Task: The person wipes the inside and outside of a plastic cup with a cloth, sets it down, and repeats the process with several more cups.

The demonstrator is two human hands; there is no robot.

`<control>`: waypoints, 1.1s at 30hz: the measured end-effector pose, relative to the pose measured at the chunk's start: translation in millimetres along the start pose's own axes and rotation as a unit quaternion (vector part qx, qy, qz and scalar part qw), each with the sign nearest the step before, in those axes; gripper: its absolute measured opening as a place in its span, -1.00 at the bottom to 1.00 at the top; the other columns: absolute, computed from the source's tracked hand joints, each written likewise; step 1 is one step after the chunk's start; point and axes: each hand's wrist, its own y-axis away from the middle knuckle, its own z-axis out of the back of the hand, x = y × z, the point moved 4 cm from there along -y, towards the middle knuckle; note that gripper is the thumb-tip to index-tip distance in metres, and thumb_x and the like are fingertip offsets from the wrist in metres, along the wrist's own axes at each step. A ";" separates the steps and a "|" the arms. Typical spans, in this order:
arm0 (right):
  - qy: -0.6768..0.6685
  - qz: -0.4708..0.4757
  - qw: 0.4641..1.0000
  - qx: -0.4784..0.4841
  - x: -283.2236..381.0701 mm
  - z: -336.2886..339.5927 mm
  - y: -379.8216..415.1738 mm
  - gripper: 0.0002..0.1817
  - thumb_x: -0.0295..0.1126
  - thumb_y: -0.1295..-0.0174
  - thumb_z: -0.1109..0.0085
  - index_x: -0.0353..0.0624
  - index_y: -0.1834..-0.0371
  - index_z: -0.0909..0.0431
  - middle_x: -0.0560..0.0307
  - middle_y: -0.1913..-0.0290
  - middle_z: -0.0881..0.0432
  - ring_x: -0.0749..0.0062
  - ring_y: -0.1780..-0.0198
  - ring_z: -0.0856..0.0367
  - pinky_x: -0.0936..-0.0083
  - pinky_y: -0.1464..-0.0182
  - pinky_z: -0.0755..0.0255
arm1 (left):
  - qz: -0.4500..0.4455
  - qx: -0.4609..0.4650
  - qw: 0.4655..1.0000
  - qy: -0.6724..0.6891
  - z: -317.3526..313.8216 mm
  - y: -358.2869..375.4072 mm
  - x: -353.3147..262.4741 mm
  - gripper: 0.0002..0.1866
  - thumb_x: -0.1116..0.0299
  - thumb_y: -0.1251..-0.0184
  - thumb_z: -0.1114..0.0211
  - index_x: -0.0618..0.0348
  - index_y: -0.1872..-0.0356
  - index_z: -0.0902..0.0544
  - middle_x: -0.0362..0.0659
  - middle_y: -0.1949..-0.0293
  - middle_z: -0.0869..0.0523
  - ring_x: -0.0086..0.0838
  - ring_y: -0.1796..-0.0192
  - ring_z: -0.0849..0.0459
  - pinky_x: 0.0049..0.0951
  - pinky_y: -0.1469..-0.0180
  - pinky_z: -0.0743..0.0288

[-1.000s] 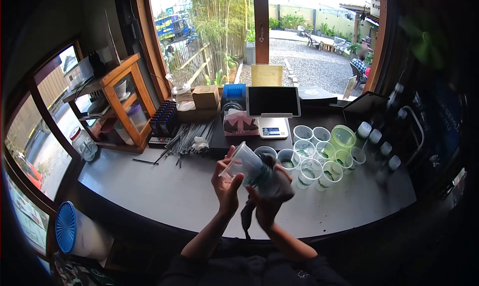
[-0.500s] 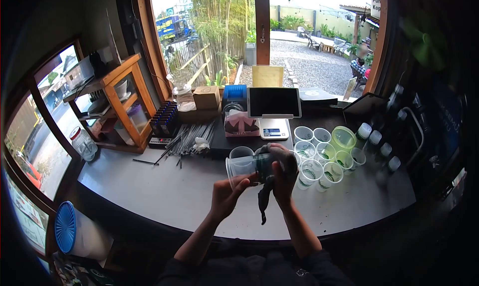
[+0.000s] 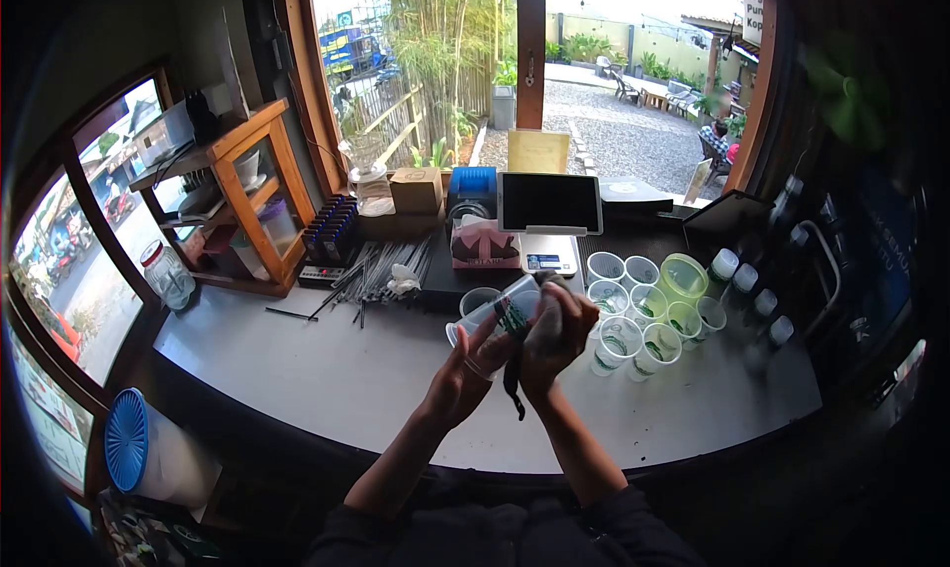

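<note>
A clear plastic cup with a green print is tilted above the counter, its mouth down to the left. Around its side near the rim, my left hand is closed. My right hand grips a dark cloth against the base end of the cup, and a strip of the cloth hangs below. Part of the cup is hidden by my fingers and the cloth. Behind it stands another clear cup. To the right of my hands are several printed cups and a larger greenish container.
Several white-capped bottles stand at the right. Behind are a tablet, a small scale, a tissue box and a pile of straws. A wooden cabinet and a glass jar are at the left.
The cup has turned from nearly level to slanted, its base end now higher. My right hand and the cloth have turned with it. The whole view has shifted slightly.
</note>
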 end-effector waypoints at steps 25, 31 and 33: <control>-0.213 -0.213 0.919 0.254 33.1 -4.4 71.2 -0.40 -0.41 -0.36 0.02 -0.30 -0.46 -0.15 -0.21 -0.53 -0.04 0.02 -0.53 -0.02 0.30 -0.45 -0.02 | -0.083 0.071 0.900 0.421 18.5 8.0 2.3 -0.18 -0.28 -0.45 0.30 0.04 -0.54 0.09 -0.09 -0.53 -0.01 -0.19 -0.55 0.01 -0.21 -0.55 0.16; -0.252 -0.271 0.901 0.228 7.8 -4.5 104.4 -0.36 -0.34 -0.39 -0.01 -0.30 -0.48 -0.06 -0.15 -0.49 -0.08 0.14 -0.46 -0.14 0.37 -0.40 -0.13 | -0.052 0.100 0.908 0.404 11.3 3.2 -5.8 -0.30 -0.20 -0.51 0.32 -0.05 -0.52 -0.01 -0.12 -0.49 -0.16 -0.24 -0.54 -0.04 -0.13 -0.53 0.09; -0.317 -0.328 0.868 0.197 -8.6 -10.4 86.2 -0.37 -0.21 -0.41 0.02 -0.32 -0.44 -0.11 -0.08 -0.40 -0.21 0.26 -0.36 -0.24 0.41 -0.33 -0.18 | 0.019 0.058 0.914 0.401 21.7 10.0 10.0 -0.30 -0.20 -0.51 0.30 0.00 -0.50 -0.08 -0.11 -0.48 -0.18 -0.27 -0.52 -0.09 -0.18 -0.52 0.06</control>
